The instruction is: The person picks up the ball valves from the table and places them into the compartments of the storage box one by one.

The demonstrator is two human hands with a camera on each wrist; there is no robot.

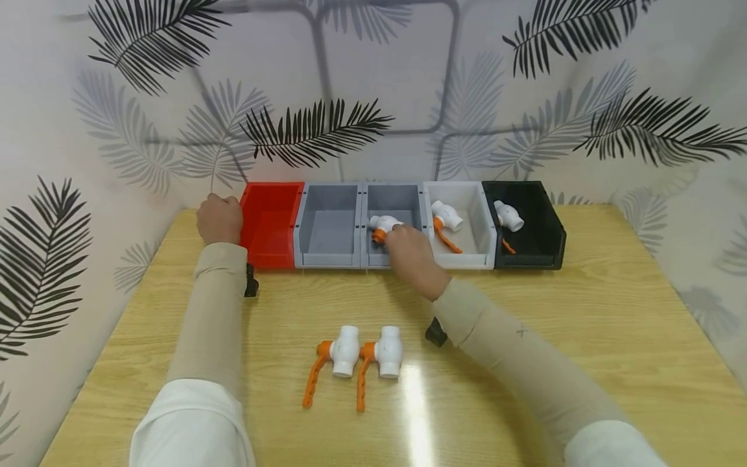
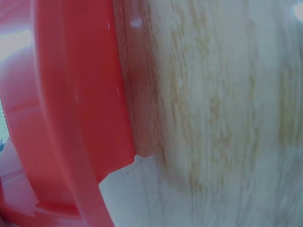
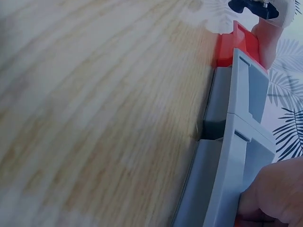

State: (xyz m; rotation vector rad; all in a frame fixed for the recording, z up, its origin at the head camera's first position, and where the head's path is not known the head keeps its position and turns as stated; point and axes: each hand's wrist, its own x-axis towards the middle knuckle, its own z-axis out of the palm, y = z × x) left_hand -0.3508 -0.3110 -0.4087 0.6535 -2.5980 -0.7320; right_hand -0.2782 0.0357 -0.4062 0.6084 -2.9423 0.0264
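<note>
My right hand (image 1: 413, 256) reaches over the front of the middle grey bin (image 1: 395, 194) and pinches a white ball valve (image 1: 386, 225) with an orange handle; the fingertips are partly hidden. In the right wrist view, that hand (image 3: 277, 191) dips inside the grey bin's wall (image 3: 226, 165). At the row's left end, my left hand (image 1: 220, 219) grips the side of the red bin (image 1: 271, 259), its fingers mostly out of sight. The left wrist view shows the red bin's wall (image 2: 94, 94) close up. Two more valves (image 1: 345, 351) lie side by side on the table.
Another grey bin (image 1: 332, 194) stands between the red and middle ones. To the right, a white bin (image 1: 475, 243) and a black bin (image 1: 537, 227) each hold one valve. The wooden table (image 1: 583, 311) meets a leaf-patterned wall (image 1: 385, 71) behind the row.
</note>
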